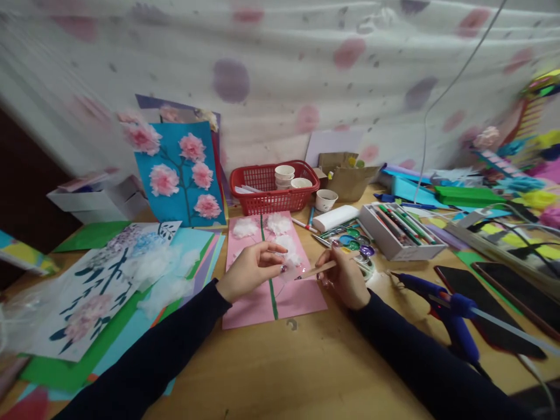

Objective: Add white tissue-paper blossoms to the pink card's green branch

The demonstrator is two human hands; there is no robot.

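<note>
Over a pink sheet of card (254, 304), my left hand (247, 271) pinches at the thumb tip; a small translucent whitish piece is there, too blurred to name. My right hand (347, 280) grips a flat wooden stick (319, 269), its end pointing left toward the left fingertips. The card lies flat with a dark green line (273, 300) down its middle. White cotton tufts (245, 227) sit on its upper half, on both sides of the line. My left hand partly covers the card.
Behind stands a red basket (266, 204) with paper cups, beside a blue card with pink flowers (175, 175). On the right are a box of pencils (402, 248), paint pots (350, 239), a blue glue gun (455, 315) and phones (485, 306). Papers and loose cotton (153, 265) lie left.
</note>
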